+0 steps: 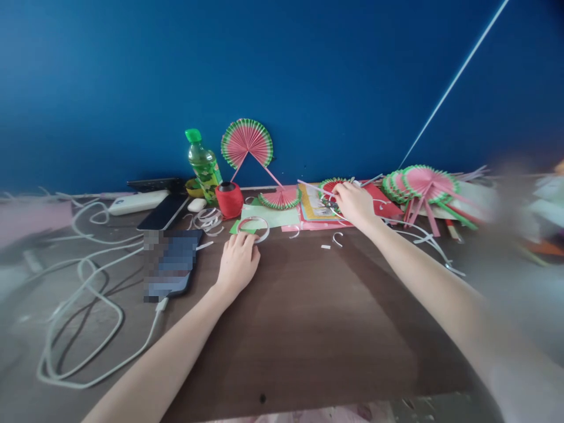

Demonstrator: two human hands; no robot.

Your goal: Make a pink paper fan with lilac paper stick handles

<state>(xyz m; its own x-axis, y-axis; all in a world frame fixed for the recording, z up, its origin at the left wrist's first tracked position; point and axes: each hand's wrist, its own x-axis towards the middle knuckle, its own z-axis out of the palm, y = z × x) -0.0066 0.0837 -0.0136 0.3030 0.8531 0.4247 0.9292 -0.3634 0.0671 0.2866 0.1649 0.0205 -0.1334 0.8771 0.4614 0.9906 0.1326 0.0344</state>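
Observation:
My left hand [239, 257] rests on the desk, its bent fingers on the near edge of a thin roll of tape [264, 230]. Farther right, my right hand [353, 201] reaches over a pile of coloured paper, fingers curled down; what they pinch is hidden. Beside those fingertips lie a red-and-green pleated paper fan [333, 184] and a pink paper strip [315, 188]. A pink-and-green folding paper fan [247, 141] stands open against the wall, and another pleated half-fan [281, 198] lies below it.
To the left are a green-capped bottle [202, 161], a red cylinder [230, 201], a phone [178, 264], a power bank [137, 201] and a looped white cable [118, 311]. Several finished-looking fans [425, 182] are stacked at right. Curled white strips [337, 238] lie near the paper.

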